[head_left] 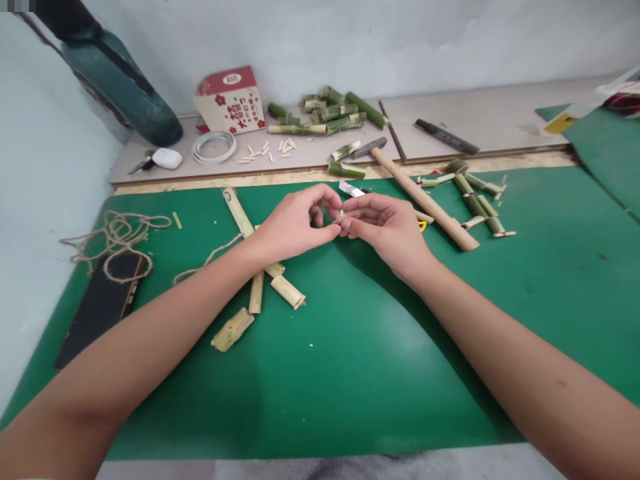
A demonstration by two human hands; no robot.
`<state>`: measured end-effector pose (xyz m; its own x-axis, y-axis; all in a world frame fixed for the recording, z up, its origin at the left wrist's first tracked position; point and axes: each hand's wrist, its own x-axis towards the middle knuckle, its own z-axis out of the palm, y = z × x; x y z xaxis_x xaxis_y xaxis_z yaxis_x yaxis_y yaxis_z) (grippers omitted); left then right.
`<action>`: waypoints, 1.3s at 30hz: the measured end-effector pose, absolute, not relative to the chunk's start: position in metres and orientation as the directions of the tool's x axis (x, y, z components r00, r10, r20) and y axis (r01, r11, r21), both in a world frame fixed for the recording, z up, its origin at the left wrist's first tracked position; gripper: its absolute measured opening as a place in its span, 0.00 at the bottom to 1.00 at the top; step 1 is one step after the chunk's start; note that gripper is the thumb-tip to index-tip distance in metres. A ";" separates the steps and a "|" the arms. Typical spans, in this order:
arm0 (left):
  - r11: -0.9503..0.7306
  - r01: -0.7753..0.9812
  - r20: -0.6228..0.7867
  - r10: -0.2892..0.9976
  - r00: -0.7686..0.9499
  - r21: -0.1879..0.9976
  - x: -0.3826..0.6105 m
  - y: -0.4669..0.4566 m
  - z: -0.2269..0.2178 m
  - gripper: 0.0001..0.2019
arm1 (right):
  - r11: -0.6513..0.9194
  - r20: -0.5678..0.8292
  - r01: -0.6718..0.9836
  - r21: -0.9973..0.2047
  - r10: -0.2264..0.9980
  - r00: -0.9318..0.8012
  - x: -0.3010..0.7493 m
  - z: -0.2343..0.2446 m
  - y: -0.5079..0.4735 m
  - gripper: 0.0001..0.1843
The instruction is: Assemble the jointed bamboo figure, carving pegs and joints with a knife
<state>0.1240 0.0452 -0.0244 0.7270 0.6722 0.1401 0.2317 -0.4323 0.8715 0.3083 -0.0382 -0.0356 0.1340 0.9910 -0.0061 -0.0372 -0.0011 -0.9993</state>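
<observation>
Both my hands meet above the green mat (350,347), fingertips pinched together on one small pale bamboo peg (341,215). My left hand (295,223) grips it from the left, my right hand (385,223) from the right. Below my left wrist lie split pale bamboo strips (260,287) joined in a rough frame, with a strand of twine (210,257) running from them. A wooden-handled hammer (420,193) lies just beyond my right hand.
Green bamboo pieces (475,193) lie right of the hammer; more bamboo (330,113), small pegs (267,152), a tape roll (214,147), a red-and-white box (231,100) and a marker (445,137) sit on the back board. Coiled twine (117,233) and a black slab (103,307) are at left.
</observation>
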 end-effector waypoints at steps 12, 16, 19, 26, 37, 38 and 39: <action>-0.409 0.160 0.164 0.650 0.742 0.898 0.124 0.048 -0.030 0.12 | -0.054 -0.055 -0.027 -0.998 0.998 0.027 0.313 -0.028 -0.037 0.20; -0.422 0.166 0.174 0.656 0.735 0.891 0.124 0.049 -0.031 0.12 | -0.056 -0.057 -0.033 -0.998 0.998 0.020 0.313 -0.028 -0.036 0.20; -0.434 0.177 0.180 0.663 0.727 0.883 0.124 0.049 -0.031 0.12 | -0.051 -0.053 -0.038 -0.998 0.998 0.034 0.313 -0.029 -0.036 0.20; -0.429 0.171 0.188 0.673 0.715 0.887 0.124 0.049 -0.032 0.10 | -0.036 -0.038 -0.036 -0.999 0.998 0.052 0.313 -0.030 -0.037 0.20; -0.414 0.167 0.181 0.679 0.712 0.895 0.124 0.048 -0.029 0.10 | -0.056 -0.059 -0.043 -0.997 0.995 0.082 0.315 -0.029 -0.037 0.24; -0.413 0.163 0.182 0.677 0.713 0.896 0.124 0.048 -0.029 0.11 | -0.059 -0.062 -0.045 -0.997 0.994 0.085 0.315 -0.029 -0.037 0.25; -0.414 0.161 0.184 0.676 0.714 0.896 0.124 0.048 -0.029 0.11 | -0.060 -0.064 -0.048 -0.997 0.994 0.089 0.316 -0.030 -0.037 0.26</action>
